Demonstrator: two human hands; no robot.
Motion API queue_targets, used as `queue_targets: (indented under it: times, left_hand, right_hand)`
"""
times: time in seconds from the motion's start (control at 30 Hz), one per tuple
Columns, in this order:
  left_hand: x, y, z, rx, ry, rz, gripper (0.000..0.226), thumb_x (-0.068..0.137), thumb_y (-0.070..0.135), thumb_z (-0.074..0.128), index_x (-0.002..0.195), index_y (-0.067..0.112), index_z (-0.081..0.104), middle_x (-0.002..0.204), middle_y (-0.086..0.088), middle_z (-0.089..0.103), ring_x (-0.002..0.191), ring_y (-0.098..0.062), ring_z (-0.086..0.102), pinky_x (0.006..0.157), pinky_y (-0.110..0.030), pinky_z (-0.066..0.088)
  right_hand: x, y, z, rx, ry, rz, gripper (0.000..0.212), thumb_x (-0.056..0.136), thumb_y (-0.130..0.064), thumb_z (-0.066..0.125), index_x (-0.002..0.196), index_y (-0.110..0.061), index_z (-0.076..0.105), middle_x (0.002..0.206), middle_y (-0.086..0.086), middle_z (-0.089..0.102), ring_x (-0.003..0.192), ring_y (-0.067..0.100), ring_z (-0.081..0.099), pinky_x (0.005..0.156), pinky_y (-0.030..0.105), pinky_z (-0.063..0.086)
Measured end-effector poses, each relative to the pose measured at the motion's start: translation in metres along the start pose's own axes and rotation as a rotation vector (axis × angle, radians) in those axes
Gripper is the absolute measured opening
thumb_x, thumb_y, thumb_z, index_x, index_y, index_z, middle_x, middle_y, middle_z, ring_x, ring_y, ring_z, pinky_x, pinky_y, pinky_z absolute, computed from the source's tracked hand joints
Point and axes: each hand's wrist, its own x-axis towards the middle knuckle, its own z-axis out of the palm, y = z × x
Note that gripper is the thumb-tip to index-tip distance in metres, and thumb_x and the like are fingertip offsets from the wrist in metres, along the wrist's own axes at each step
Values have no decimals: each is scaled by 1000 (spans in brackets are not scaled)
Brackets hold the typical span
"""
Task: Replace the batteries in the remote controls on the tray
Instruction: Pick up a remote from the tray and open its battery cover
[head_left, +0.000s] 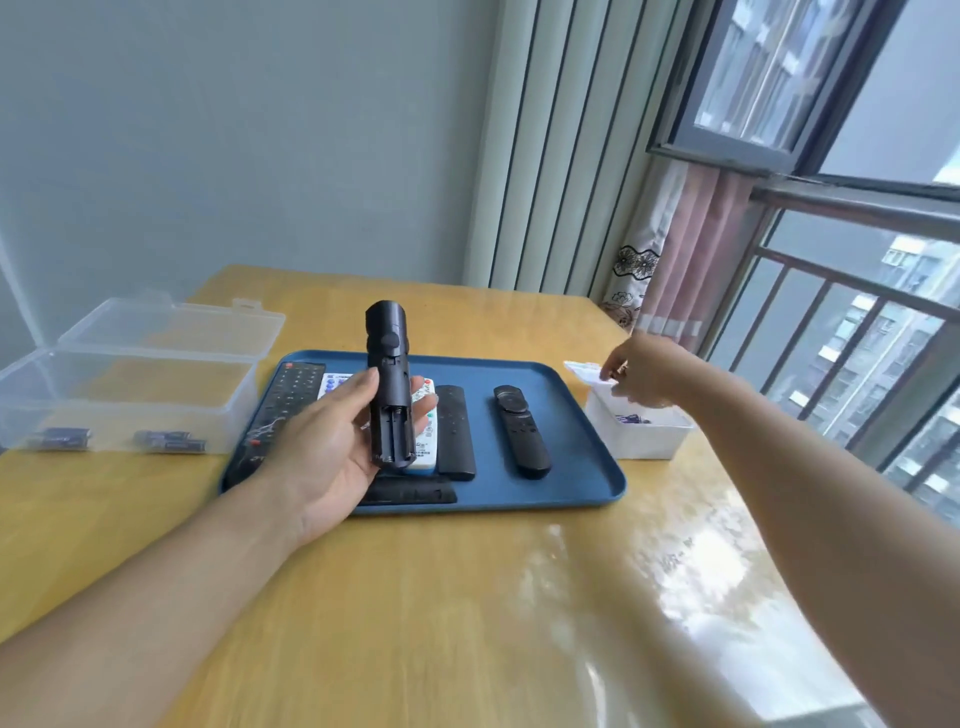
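My left hand (332, 441) grips a black remote (387, 379) upright above the blue tray (571, 467), its back facing me and the battery bay open and bare. Its loose black cover (408, 491) lies on the tray's near edge. Flat on the tray lie a long black remote (288, 405), a white remote (423, 452) partly behind my hand, a slim black remote (454, 431) and another black remote (519, 431). My right hand (644, 371) hovers over the small white box (641, 431) to the right of the tray, fingers curled downward; whether it holds a battery is hidden.
A clear plastic box (130, 400) with its lid up stands left of the tray, with several dark batteries (166, 441) inside. The yellow wooden table (467, 597) stretches toward me. A curtain and a window railing (831, 291) are at the right.
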Motion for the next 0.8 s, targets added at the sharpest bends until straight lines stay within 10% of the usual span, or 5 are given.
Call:
queue_targets:
  times: [0.23, 0.37, 0.53, 0.67, 0.8]
  left_hand:
    - [-3, 4, -1, 12, -13, 10, 28, 107, 19, 45, 123, 6, 63, 119, -17, 73, 108, -31, 72, 88, -38, 60]
    - [-1, 6, -3, 13, 10, 14, 28, 107, 20, 45, 124, 6, 64, 121, -17, 72, 108, -30, 72, 91, -41, 59]
    - [-3, 7, -1, 29, 80, 40, 24, 108, 16, 43, 115, 6, 64, 120, -17, 72, 104, -27, 73, 95, -42, 55]
    - [1, 12, -7, 57, 128, 44, 27, 108, 17, 43, 119, 3, 62, 112, -16, 74, 86, -21, 76, 66, -32, 62]
    - [0, 13, -8, 70, 100, -6, 30, 107, 18, 46, 121, -2, 63, 106, -17, 76, 79, -19, 74, 61, -25, 59]
  right_hand:
    - [10, 20, 21, -26, -91, -40, 18, 87, -15, 71, 96, -30, 69, 98, 2, 70, 90, 21, 67, 82, 34, 58]
    - [11, 9, 8, -109, 139, -40, 23, 92, -18, 67, 101, -39, 70, 86, -23, 69, 85, 8, 66, 69, 30, 59]
    - [-24, -69, 0, 347, 264, -365, 9, 88, -39, 72, 96, -36, 71, 91, -21, 69, 77, 6, 66, 67, 32, 57]
    - [-72, -125, 15, 425, 320, -766, 48, 77, -62, 72, 117, -37, 67, 108, -23, 62, 92, 1, 62, 74, 22, 51]
    - [-85, -145, 60, 266, 640, -913, 38, 86, -40, 75, 122, -25, 71, 123, -12, 68, 99, 13, 66, 81, 24, 53]
